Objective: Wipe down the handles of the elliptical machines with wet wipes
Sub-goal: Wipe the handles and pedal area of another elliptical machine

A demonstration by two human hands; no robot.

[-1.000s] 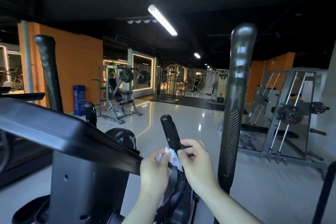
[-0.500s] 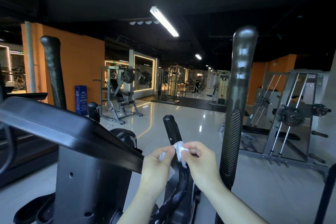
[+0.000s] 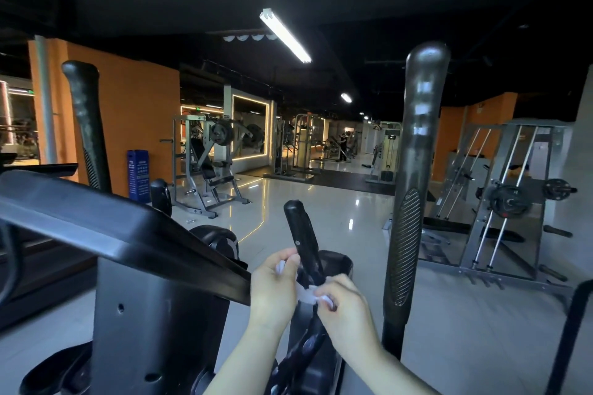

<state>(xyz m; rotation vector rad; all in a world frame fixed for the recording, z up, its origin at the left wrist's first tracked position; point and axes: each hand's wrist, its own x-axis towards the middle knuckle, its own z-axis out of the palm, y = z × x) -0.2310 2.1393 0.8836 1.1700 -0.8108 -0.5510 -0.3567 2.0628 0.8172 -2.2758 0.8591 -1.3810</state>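
Note:
A short black fixed handle [image 3: 301,234] of the elliptical rises in front of me. A white wet wipe [image 3: 306,293] is stretched across its lower part. My left hand [image 3: 274,289] pinches one end of the wipe on the handle's left side. My right hand [image 3: 345,308] pinches the other end lower on the right. The tall moving handle [image 3: 414,176] stands to the right, and the other tall handle [image 3: 85,119] stands at the far left.
The black console panel [image 3: 106,228] of the elliptical slants across the left foreground. Weight racks [image 3: 507,202] stand at right and a plate-loaded machine [image 3: 208,167] at mid-left on the glossy floor. A blue bin [image 3: 138,175] sits by the orange wall.
My hands have drawn apart, pulling the bunched wipe out wider around the short handle. The right hand has dropped lower and to the right.

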